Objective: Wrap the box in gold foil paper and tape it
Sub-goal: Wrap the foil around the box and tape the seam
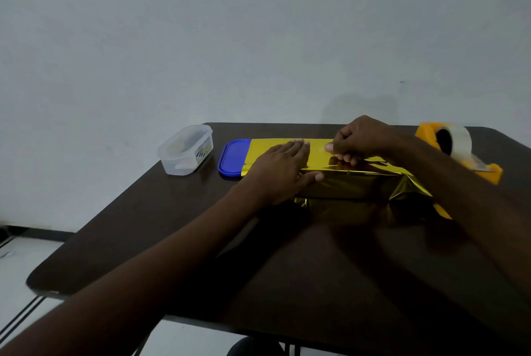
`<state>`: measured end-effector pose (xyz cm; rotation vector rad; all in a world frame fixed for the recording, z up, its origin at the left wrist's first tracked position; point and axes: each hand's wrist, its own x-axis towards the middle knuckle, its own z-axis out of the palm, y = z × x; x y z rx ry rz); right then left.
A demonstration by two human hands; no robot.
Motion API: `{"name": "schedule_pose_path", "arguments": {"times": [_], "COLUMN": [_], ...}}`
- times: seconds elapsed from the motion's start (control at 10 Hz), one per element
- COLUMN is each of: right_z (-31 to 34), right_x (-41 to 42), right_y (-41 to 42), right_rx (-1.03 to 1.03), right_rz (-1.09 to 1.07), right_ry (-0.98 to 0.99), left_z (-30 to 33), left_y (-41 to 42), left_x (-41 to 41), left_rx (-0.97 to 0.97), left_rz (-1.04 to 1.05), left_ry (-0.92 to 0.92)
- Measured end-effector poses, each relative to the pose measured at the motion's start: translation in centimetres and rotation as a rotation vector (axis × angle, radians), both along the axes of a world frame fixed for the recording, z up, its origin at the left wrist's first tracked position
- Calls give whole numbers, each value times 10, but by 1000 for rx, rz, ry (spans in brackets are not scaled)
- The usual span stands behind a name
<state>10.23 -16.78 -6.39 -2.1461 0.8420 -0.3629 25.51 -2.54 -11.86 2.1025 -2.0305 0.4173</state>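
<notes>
A box covered in gold foil paper (353,186) lies on the dark table (201,240), towards its far right. The foil is folded over the box top and bunches at the right end. My left hand (283,172) lies flat with fingers spread, pressing the foil on the box's left part. My right hand (362,138) is curled above the top of the box, its fingertips pinched on what looks like a small piece of clear tape at the foil. An orange tape dispenser (459,151) with a clear tape roll stands at the far right.
A clear plastic container (186,150) stands at the table's far left. Its blue lid (234,157) lies beside it, partly under the foil. A pale wall rises behind the table. The table's left and near edges drop to a light floor.
</notes>
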Motion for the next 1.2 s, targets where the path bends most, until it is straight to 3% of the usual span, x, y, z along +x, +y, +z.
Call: {"name": "schedule_pose_path", "arguments": {"times": [0.3, 0.7, 1.1, 1.2], "right_z": [15, 14, 8, 7], "right_x": [9, 10, 6, -10], "right_y": [3, 4, 0, -6], "right_rx": [-58, -120, -566, -566], "right_rz": [46, 15, -115, -155], "right_ry": [207, 259, 476, 467], "left_z": [-1, -1, -2, -1], "left_y": [2, 0, 0, 1], "left_x": [-1, -1, 0, -1], "left_rx": [6, 26, 23, 24], "left_rz": [0, 20, 9, 6], "left_ry": [16, 23, 29, 32]}}
